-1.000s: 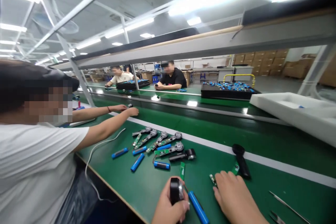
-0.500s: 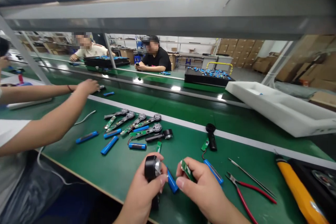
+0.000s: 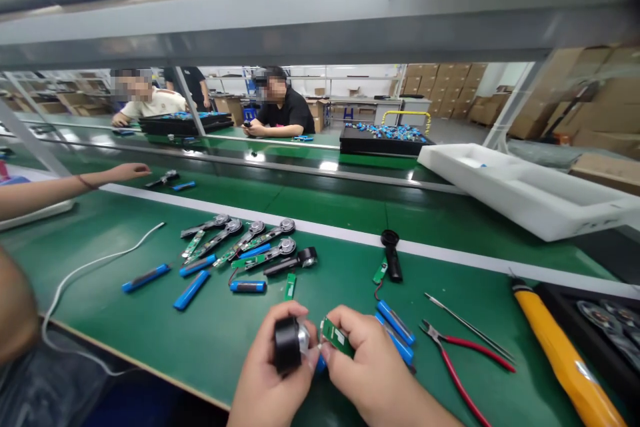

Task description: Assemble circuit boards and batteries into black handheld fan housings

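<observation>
My left hand point(image 3: 273, 367) is shut around a black cylindrical motor housing point(image 3: 286, 345) with a silver end, which faces right. My right hand point(image 3: 370, 373) pinches a small green circuit board point(image 3: 337, 338) close to that silver end. A blue cylindrical battery point(image 3: 321, 364) is partly hidden below my hands. Two more blue batteries point(image 3: 395, 322) lie just beyond my right hand. Farther up the green bench mat point(image 3: 325, 213) lie several board-and-metal-head assemblies point(image 3: 235, 241) and loose blue batteries point(image 3: 192, 289).
Red-handled pliers point(image 3: 453, 360), tweezers point(image 3: 470, 323) and a yellow tool point(image 3: 565, 360) lie at right, near a black tray of round parts point(image 3: 605, 327). A co-worker's arm point(image 3: 85, 178) and white cable point(image 3: 100, 267) are at left. A white foam tray point(image 3: 520, 193) sits on the upper bench.
My hands have moved closer together, bringing the green board nearer the silver end. The co-worker's arm has drawn back to the left, and the view has shifted slightly.
</observation>
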Demonstrator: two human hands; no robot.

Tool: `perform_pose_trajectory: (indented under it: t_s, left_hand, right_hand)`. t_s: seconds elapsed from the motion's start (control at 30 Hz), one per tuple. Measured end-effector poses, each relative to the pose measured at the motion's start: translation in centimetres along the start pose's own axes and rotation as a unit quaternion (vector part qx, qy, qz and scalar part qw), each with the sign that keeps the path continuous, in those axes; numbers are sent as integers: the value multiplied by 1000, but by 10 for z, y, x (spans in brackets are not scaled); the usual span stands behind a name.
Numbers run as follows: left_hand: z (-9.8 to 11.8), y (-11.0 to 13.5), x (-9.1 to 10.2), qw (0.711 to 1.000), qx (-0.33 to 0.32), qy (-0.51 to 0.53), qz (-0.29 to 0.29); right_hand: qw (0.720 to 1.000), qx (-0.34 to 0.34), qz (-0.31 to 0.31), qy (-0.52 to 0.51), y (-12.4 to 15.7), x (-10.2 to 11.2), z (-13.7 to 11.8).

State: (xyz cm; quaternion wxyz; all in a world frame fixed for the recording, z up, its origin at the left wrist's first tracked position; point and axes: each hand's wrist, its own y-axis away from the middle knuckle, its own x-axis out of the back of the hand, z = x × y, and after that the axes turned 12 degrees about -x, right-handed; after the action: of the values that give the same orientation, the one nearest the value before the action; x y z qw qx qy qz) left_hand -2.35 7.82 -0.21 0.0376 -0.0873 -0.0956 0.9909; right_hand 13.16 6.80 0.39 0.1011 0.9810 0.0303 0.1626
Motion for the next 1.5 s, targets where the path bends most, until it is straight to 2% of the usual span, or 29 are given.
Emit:
perform_pose_trajectory:
  t_s: [0.13, 0.3, 0.47, 0.57, 0.7, 0.8, 0.9, 0.97, 1.1, 1.23, 1.33, 1.5]
  left_hand:
    - [5, 1, -7, 999, 29, 19, 29]
    - [6, 4, -8, 996, 60, 58, 42]
    - [7, 2, -6, 998, 21, 55, 31]
    - [11, -2, -2, 999, -10, 16, 25]
    - [18, -6, 3, 999, -38, -34, 18]
    - [23, -8, 3, 998, -45, -47, 4]
    - [28, -8, 1, 998, -49, -42, 3]
    - [31, -10, 0, 998, -41, -40, -9]
    - [39, -15, 2, 997, -10, -56, -54]
    - [46, -20, 6, 993, 8, -79, -85]
    - [51, -21, 7, 990, 21, -92, -103]
    - [52, -19, 9, 987, 20, -93, -129]
  right_hand:
    - [1000, 11, 30, 0, 1, -1, 3]
    - [996, 87, 27, -13, 2, -1, 7]
    - [991, 134, 24, -8, 5, 2, 11]
    - [995, 94, 6, -30, 6, 3, 14]
    - [995, 40, -62, -71, 4, 5, 16]
    - [991, 25, -111, -76, 1, 9, 16]
    - [978, 23, -192, -84, -3, 14, 15]
    - [971, 19, -217, -97, -3, 18, 14]
    - [973, -28, -214, -80, 2, 25, 7]
    - [955, -26, -251, -153, 4, 26, 3]
    - [957, -28, -220, -190, 3, 24, 2]
    - [974, -31, -170, -148, 4, 26, -2]
